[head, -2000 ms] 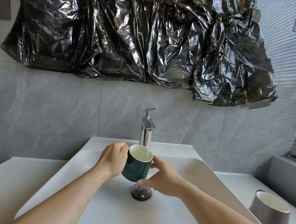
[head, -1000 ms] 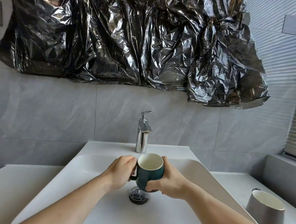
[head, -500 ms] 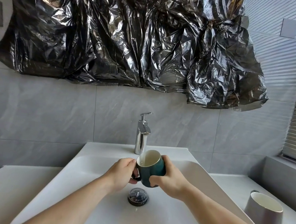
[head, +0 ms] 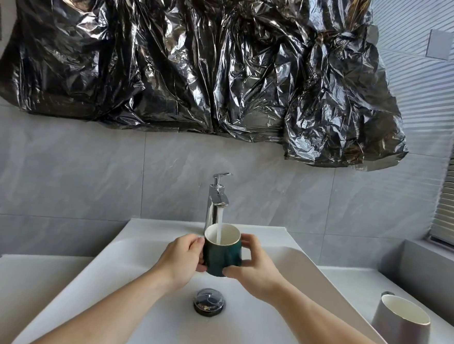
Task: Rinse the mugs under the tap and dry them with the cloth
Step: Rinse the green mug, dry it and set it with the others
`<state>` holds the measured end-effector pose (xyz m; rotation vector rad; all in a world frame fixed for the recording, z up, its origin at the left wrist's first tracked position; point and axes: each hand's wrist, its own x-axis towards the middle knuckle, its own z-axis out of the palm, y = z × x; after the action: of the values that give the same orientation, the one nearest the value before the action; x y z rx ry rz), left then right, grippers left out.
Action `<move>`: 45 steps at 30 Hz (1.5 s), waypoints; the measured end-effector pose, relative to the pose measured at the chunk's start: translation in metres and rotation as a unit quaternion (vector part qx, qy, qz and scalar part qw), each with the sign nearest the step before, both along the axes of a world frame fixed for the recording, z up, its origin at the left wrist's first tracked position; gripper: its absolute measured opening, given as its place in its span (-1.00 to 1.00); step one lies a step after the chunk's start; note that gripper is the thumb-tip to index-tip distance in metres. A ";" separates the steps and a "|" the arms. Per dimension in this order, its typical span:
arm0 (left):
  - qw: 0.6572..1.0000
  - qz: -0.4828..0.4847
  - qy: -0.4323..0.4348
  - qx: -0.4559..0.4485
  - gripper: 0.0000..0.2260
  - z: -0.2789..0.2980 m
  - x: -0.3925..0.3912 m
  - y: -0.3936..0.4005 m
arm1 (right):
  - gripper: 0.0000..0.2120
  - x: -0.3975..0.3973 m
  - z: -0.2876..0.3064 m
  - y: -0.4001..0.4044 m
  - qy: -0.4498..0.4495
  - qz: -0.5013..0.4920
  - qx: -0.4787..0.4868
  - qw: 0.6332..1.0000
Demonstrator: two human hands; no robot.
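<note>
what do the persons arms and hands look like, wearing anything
Both forearms are bare as far as the view shows: no sleeves, gloves, watch or bracelet. The left hand and right hand show no rings on the fingers that can be seen, and no marks or bandages. The nails look short and unpainted. The upper arms are out of frame.

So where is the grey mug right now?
The grey mug stands upright at the head view's lower right, on the counter right of the sink.
</note>
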<state>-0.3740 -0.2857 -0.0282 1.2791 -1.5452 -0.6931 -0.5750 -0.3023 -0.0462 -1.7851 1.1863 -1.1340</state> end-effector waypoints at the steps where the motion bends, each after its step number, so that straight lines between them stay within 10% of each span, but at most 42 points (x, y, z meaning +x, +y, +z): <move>1: 1.000 0.012 -0.005 -0.002 -0.65 0.000 0.002 0.000 | -0.28 0.002 -0.001 -0.001 0.001 0.007 0.006 1.000; 11: 0.997 0.066 -0.044 0.001 -0.61 -0.003 0.009 -0.007 | -0.10 0.009 -0.004 -0.001 0.060 0.028 0.055 0.996; 20: 0.970 -0.011 0.216 0.112 -0.63 -0.001 0.007 -0.006 | -0.20 0.015 0.000 0.007 0.063 0.028 0.059 0.996; 29: 0.947 -0.032 0.259 0.186 -0.60 0.009 0.001 0.005 | -0.32 0.013 0.004 0.001 0.008 -0.017 0.050 0.999; 45: 0.973 0.019 -0.210 0.092 -0.57 -0.008 0.009 0.004 | -0.48 0.011 0.012 0.006 -0.002 -0.052 0.060 0.997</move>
<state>-0.3654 -0.2812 -0.0358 1.6704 -1.8196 -0.5732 -0.5644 -0.2965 -0.0342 -1.6464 1.3283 -1.1009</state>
